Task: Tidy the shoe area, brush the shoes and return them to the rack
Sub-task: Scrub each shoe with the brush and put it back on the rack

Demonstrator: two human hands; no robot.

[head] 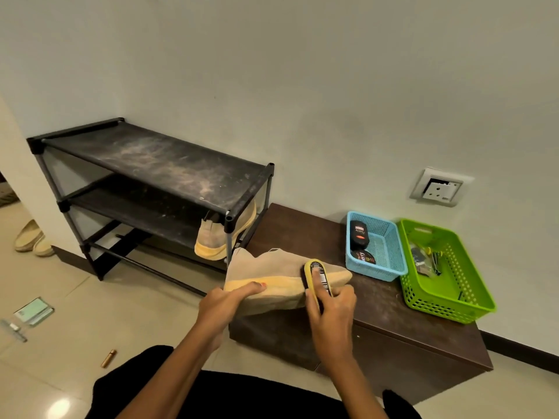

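Observation:
A beige shoe [272,273] with a yellow sole lies on its side at the front left of a low brown cabinet [393,303]. My left hand [223,303] grips its sole edge near the heel. My right hand [331,313] holds a yellow shoe brush [317,276] pressed against the shoe's upper near the toe. The matching shoe [217,237] sits on the lower shelf of the dusty black shoe rack [151,164], at its right end, partly hidden by a rack post.
A blue basket [384,267] with polish tins and a green basket [447,297] with small tools stand on the cabinet's right part. Pale slippers [30,238] lie on the floor at far left. A small gold tube [108,358] and a card packet [33,311] lie on the tiles.

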